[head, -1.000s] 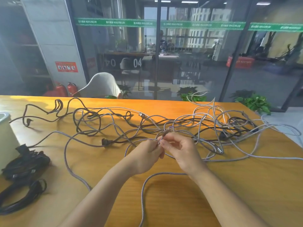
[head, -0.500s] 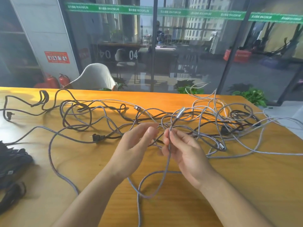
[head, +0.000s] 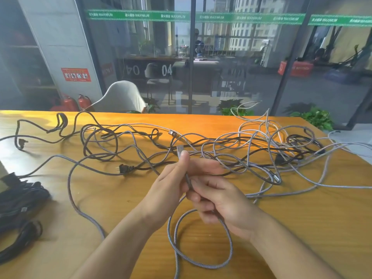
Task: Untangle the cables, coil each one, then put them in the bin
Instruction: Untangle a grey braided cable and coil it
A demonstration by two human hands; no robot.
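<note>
A tangle of grey braided cables (head: 259, 150) and dark cables (head: 100, 146) spreads across the orange table (head: 322, 228). My left hand (head: 171, 182) pinches the plug end of one grey braided cable (head: 201, 264), with the metal plug (head: 179, 149) sticking up past my thumb. My right hand (head: 219, 204) grips the same cable just below. The cable forms a loop on the table under my hands. A black two-pin plug (head: 123, 169) lies to the left. The bin is out of view.
Coiled black cables (head: 20, 200) lie at the table's left edge. Behind the table's far edge stand a white chair (head: 122, 97), glass walls and potted plants (head: 314, 117). Red fire extinguishers (head: 83, 102) stand at the back left.
My left hand went from open to pinching the grey cable's plug end. Both hands drew it toward me, and a bigger loop now lies on the table below them.
</note>
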